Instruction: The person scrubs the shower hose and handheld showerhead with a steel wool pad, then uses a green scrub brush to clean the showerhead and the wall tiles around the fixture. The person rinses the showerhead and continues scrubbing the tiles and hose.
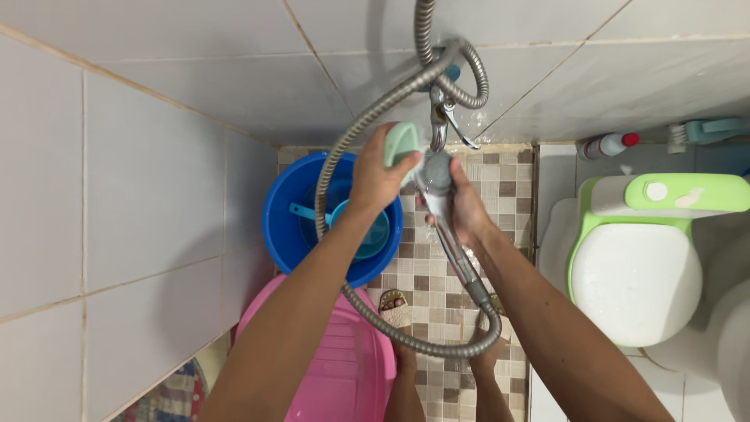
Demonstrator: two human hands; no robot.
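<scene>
Overhead, right hand (466, 205) grips shower head (437, 173), handle pointing down toward viewer.

Both bare forearms reach up and forward from the bottom of the view, converging near the middle. The left hand (376, 178) is raised a little higher, wrist bent slightly, its fingers (402, 160) curled shut around something it grips, thumb side turned inward. The right hand (462, 205) sits just beside it, knuckles outward, closed in a firm wrap; its fingertips are hidden, so the grip looks tight but I cannot be sure. The two hands nearly touch. Below, bare shins and feet show between the arms.
</scene>
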